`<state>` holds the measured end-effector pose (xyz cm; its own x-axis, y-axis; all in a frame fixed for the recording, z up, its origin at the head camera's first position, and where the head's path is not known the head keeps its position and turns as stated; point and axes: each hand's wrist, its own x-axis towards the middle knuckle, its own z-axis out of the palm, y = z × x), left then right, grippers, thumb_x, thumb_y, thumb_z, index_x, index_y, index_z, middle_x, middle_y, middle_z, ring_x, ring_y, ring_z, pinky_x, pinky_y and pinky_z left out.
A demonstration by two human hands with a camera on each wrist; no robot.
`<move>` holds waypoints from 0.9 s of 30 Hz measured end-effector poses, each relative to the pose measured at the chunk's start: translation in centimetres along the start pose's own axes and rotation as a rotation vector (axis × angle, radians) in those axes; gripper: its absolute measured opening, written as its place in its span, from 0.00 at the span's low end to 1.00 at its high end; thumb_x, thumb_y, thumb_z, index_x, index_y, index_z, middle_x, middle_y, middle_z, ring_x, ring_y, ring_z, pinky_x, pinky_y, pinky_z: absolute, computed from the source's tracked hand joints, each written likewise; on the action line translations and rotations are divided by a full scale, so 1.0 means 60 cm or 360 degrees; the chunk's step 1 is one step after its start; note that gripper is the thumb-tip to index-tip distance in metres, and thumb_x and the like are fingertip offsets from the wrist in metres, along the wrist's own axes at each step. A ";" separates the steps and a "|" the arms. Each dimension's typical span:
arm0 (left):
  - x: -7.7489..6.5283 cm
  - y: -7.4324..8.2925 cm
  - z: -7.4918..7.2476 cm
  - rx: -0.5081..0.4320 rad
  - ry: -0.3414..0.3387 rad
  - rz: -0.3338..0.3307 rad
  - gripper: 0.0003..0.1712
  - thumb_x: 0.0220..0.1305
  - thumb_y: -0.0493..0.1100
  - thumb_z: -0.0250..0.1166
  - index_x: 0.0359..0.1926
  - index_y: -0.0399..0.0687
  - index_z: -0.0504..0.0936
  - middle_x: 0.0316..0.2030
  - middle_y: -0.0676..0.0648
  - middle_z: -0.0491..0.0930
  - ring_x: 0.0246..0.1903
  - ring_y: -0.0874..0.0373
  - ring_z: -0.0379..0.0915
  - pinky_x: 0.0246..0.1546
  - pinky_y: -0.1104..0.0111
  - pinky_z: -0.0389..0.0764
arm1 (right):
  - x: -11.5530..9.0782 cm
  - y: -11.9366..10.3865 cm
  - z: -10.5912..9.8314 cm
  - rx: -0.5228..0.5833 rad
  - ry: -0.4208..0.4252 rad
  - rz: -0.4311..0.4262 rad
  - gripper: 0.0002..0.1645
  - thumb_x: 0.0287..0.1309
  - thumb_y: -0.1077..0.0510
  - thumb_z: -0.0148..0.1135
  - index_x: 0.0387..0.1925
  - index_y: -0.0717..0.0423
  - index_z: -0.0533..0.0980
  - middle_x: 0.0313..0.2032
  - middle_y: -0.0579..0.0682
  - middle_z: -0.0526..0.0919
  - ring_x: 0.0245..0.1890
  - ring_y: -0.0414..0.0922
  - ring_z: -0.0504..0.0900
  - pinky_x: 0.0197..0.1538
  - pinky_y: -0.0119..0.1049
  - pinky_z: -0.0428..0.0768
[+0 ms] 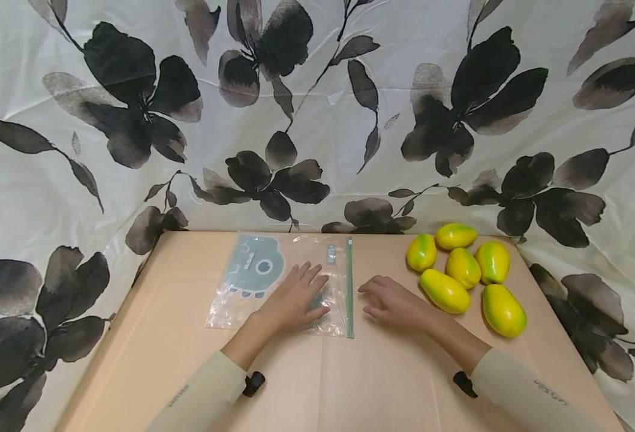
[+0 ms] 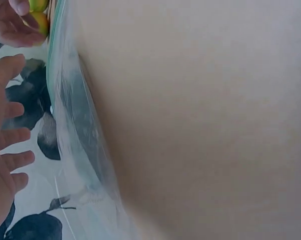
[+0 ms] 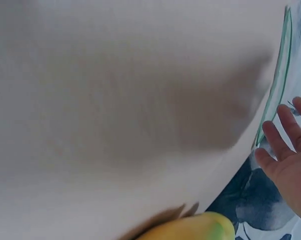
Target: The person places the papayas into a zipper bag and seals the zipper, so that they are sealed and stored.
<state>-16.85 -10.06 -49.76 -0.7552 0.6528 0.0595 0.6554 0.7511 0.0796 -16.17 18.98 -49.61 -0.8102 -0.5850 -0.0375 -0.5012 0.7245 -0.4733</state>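
A clear zip bag (image 1: 231, 309) with a blue-grey one-eyed cartoon print and a green zip strip (image 1: 349, 288) lies flat on the table, strip to the right. Over its middle is my left hand (image 1: 294, 298), fingers spread and straight. My right hand (image 1: 395, 303) hovers just right of the green strip, fingers loosely bent with nothing between them. Beyond it sit several yellow-green mangoes, the nearest mango (image 1: 445, 291) close to the right wrist. In the right wrist view a mango (image 3: 190, 229) shows at the bottom edge, apart from the right hand (image 3: 295, 165).
The tan table (image 1: 382, 384) has its far edge against a white cloth (image 1: 349, 150) printed with dark flowers. Another mango (image 1: 504, 310) lies at the front of the cluster, near the table's right edge. A black strap (image 1: 253, 384) sits at the left sleeve.
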 end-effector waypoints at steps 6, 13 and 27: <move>0.006 0.013 0.005 -0.0136 -0.0037 -0.0024 0.40 0.71 0.62 0.60 0.74 0.44 0.68 0.76 0.37 0.64 0.77 0.36 0.56 0.78 0.44 0.56 | 0.006 -0.002 0.017 -0.0004 0.0006 -0.0094 0.19 0.64 0.51 0.70 0.53 0.52 0.81 0.53 0.49 0.82 0.55 0.49 0.79 0.64 0.50 0.79; 0.018 0.021 0.017 -0.0205 -0.0055 -0.0040 0.36 0.70 0.58 0.63 0.72 0.45 0.71 0.75 0.37 0.66 0.76 0.37 0.59 0.77 0.46 0.59 | 0.015 -0.003 0.033 0.0045 0.0064 -0.0123 0.13 0.61 0.53 0.73 0.46 0.49 0.81 0.51 0.46 0.80 0.54 0.47 0.77 0.63 0.48 0.79; 0.023 0.041 0.033 -0.0333 -0.0039 -0.0056 0.30 0.69 0.50 0.66 0.68 0.44 0.76 0.74 0.39 0.67 0.76 0.40 0.59 0.77 0.51 0.61 | 0.015 -0.011 0.061 0.0039 0.0092 -0.0036 0.15 0.60 0.48 0.75 0.44 0.49 0.81 0.55 0.46 0.76 0.58 0.46 0.73 0.66 0.46 0.77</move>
<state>-16.27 -7.13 -51.49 -0.7755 0.6306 0.0289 0.6109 0.7382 0.2862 -15.47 16.61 -52.57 -0.8154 -0.5785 0.0237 -0.5123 0.7018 -0.4951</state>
